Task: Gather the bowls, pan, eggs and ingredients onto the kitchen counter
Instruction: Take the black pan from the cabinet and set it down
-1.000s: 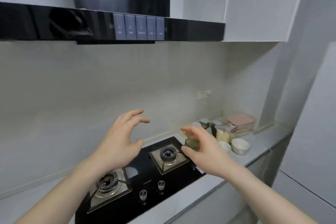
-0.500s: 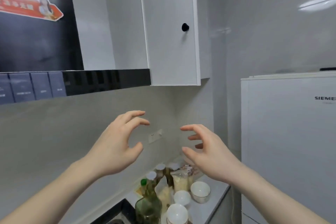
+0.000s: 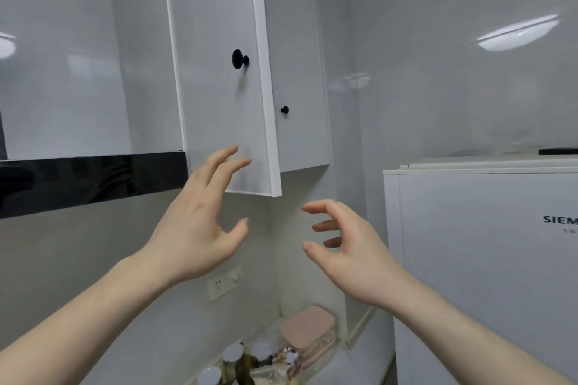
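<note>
Ingredients (image 3: 250,362), jars and a pink-lidded box (image 3: 308,327), sit on the counter far below the cabinet door (image 3: 219,72). Door hangs ajar, black knob (image 3: 239,59) above both hands. Left hand (image 3: 194,228) spread, empty, fingertips at door's lower edge. Right hand (image 3: 350,247) loosely curled, empty, between door and fridge (image 3: 484,259).

One head-worn view, tilted upward from close in front of the wall cupboard (image 3: 219,72) at 12 o'clock. The fridge (image 3: 488,259) fills 3 o'clock, the counter (image 3: 341,366) shows at 6 o'clock, and the black hood (image 3: 90,181) sits at 9 o'clock.
</note>
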`<state>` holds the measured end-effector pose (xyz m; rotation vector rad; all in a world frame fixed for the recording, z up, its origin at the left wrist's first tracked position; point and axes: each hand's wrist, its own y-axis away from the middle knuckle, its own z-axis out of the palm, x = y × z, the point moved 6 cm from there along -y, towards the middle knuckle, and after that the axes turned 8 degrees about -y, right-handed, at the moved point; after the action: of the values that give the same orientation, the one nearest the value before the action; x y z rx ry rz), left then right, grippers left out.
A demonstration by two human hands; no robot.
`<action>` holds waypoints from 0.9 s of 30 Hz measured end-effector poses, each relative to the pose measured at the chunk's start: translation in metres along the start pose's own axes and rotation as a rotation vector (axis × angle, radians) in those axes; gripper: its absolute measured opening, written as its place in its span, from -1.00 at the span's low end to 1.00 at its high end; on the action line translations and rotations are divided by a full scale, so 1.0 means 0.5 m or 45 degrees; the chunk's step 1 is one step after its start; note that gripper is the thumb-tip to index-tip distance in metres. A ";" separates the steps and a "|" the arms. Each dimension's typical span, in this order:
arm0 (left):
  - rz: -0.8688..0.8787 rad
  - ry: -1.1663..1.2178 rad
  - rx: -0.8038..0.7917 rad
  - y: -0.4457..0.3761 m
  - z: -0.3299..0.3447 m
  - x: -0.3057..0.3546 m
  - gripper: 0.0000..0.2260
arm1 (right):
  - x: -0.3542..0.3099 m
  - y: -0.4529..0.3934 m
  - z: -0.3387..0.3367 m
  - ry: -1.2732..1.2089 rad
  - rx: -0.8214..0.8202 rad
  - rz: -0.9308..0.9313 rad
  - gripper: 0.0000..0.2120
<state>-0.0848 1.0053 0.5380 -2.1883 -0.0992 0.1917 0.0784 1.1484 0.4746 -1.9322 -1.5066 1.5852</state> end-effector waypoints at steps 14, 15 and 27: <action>-0.669 -0.264 0.011 -0.018 0.138 -0.051 -0.82 | 0.224 -0.320 0.026 -0.331 -0.174 -0.186 -0.62; -0.716 -0.260 0.009 -0.020 0.151 -0.044 -0.84 | 0.245 -0.350 0.029 -0.351 -0.184 -0.189 -0.61; -0.641 -0.553 -0.209 -0.144 0.390 -0.051 -0.50 | 0.335 -0.593 0.153 -0.140 -0.272 -0.195 -0.51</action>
<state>-0.1439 1.1997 0.4868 -2.1719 -0.9240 0.3763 -0.1678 1.3836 0.5525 -1.8067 -1.8888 1.5419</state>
